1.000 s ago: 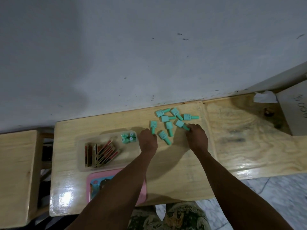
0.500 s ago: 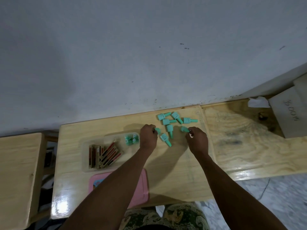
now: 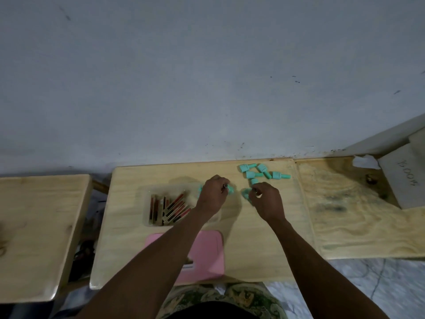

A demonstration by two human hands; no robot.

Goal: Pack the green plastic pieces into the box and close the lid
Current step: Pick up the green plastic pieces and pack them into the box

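Observation:
Several green plastic pieces (image 3: pixel 255 174) lie loose near the far edge of the wooden table (image 3: pixel 264 245). My left hand (image 3: pixel 212 195) is closed on a green piece (image 3: pixel 230 189) and hovers at the right end of the clear box (image 3: pixel 147 203), hiding the green pieces stored there. My right hand (image 3: pixel 265 200) pinches another green piece (image 3: pixel 245 193) just right of it. The pink lid (image 3: pixel 207 254) lies flat in front of the box, partly under my left forearm.
Red and brown sticks (image 3: pixel 169 209) fill the left part of the box. A second wooden table (image 3: pixel 34 226) stands to the left across a gap. To the right lie a rougher plywood surface (image 3: pixel 356 215) and a grey box (image 3: pixel 404 178).
Both hands picked green pieces off the table. My left hand moved left toward the box with its piece; my right hand drew back from the pile with another.

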